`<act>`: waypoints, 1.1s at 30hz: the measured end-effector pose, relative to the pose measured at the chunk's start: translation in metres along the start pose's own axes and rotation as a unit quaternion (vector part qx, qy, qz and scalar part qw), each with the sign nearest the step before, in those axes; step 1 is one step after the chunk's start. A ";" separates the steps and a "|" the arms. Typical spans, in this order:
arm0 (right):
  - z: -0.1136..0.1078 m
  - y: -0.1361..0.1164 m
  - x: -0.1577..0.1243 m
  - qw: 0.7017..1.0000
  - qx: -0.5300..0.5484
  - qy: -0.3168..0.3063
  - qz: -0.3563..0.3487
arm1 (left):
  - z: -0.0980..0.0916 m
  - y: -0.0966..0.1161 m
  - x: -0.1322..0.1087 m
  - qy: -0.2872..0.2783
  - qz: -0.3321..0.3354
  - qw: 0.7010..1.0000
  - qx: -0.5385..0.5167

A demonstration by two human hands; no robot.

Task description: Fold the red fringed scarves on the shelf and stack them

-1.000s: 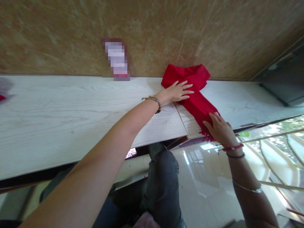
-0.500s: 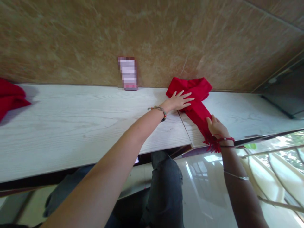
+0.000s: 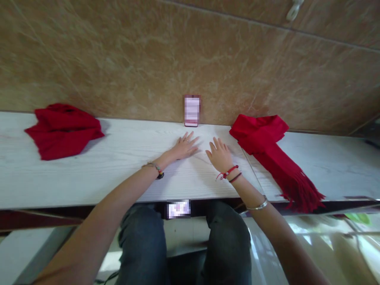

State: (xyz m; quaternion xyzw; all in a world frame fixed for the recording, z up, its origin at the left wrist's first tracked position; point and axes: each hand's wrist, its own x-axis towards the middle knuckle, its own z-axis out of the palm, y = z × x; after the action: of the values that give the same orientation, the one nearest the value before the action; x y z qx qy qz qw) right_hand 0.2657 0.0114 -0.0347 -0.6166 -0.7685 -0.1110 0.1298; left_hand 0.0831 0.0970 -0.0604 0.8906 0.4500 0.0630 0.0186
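Note:
My left hand [image 3: 184, 146] is open over the middle of the white wood-grain table [image 3: 127, 174], fingers spread and pointing right. Beside it, my right hand [image 3: 220, 154] is open too, palm down with fingers apart. Neither holds anything. Just right of my right hand lies a red scarf [image 3: 267, 144], its upper part folded over near the wall and its fringed end [image 3: 305, 190] hanging over the front edge. Farther left, a crumpled red cloth [image 3: 65, 132] sits apart from both hands.
A phone [image 3: 192, 111] with a blurred screen leans upright against the brown tiled wall [image 3: 133, 59]. Another blurred bright rectangle [image 3: 178, 209] shows at the table's front edge, above my knees. A dark object [image 3: 371, 130] stands at the far right.
Both hands have left the red scarf and moved left to the table's middle. The scarf stays folded there. My view has swung left, bringing the whole crumpled red cloth into sight.

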 end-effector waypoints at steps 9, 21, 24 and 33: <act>0.059 -0.088 0.090 0.991 0.064 -0.118 -0.015 | -0.018 -0.118 -0.072 -0.017 -0.125 0.991 0.044; 0.071 -0.088 0.099 0.992 0.062 -0.100 -0.041 | -0.028 -0.146 -0.077 -0.057 -0.116 0.991 -0.033; 0.074 -0.092 0.100 0.994 0.079 -0.072 -0.026 | -0.035 -0.158 -0.086 -0.011 -0.167 0.986 -0.017; 0.085 -0.176 0.147 0.978 0.195 0.016 -0.067 | -0.057 -0.219 -0.153 0.339 -0.555 0.759 0.010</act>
State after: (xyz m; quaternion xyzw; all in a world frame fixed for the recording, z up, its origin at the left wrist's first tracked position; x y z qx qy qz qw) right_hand 0.0580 0.1364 -0.0670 -0.5246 -0.8130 0.0228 0.2516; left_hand -0.1891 0.1023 -0.0381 0.4053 0.8433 0.3346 -0.1123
